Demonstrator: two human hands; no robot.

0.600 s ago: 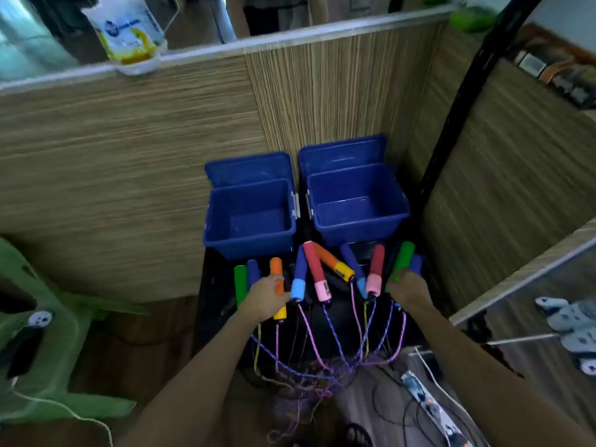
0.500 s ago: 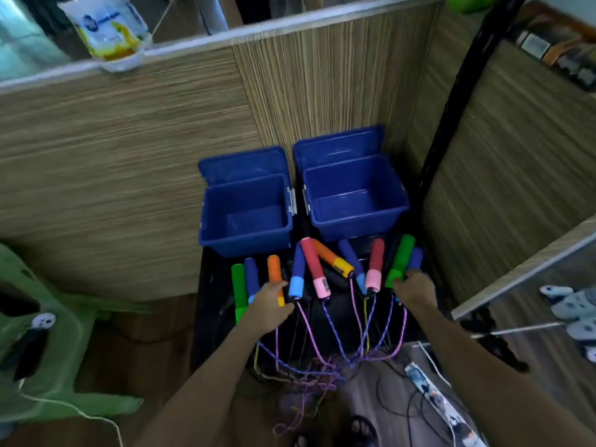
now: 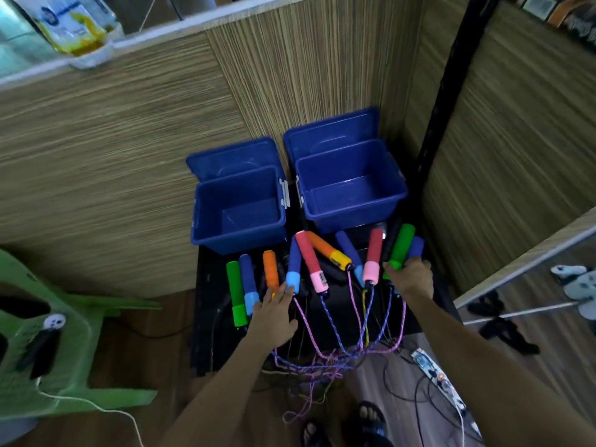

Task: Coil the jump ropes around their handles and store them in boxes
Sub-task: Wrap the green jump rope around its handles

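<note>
A person reaches both hands to a row of jump-rope handles (image 3: 314, 261) lying along the middle of a black table (image 3: 209, 317), their cords (image 3: 322, 362) spilling tangled over its near edge. The left hand (image 3: 274, 312) rests flat, fingers straight, on the orange handle (image 3: 270, 269) and its blue neighbour; the right hand (image 3: 411, 279) pinches the green handle (image 3: 400, 246) at the right edge. Two open blue boxes (image 3: 238, 208) wait, unfilled, at the far edge. Best practice here, by the look of it: find one rope's matching pair and draw its cord free of the knot before winding.
</note>
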